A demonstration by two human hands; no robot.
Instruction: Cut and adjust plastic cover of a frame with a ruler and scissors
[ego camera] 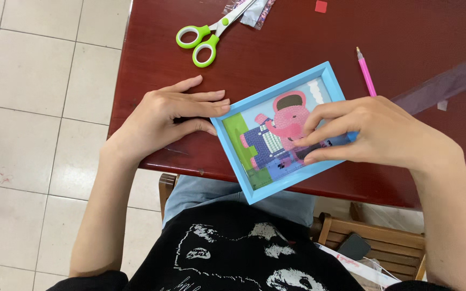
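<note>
The left hand [171, 116] is lying flat, fingertips steadying the blue frame [276, 132] at the worktop's [405, 32] near edge. The right hand [368, 134] is pinching something on the nearly filled elephant picture; what it holds is unclear. Beyond it, a pink pen [366, 73] is lying idle.

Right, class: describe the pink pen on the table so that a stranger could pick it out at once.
Start at the dark red table. Find the blue picture frame that both hands hold at its near edge, then look just beyond the frame's far right corner. The pink pen lies there, thin and straight, unlike the green-handled scissors far to the left.
</note>
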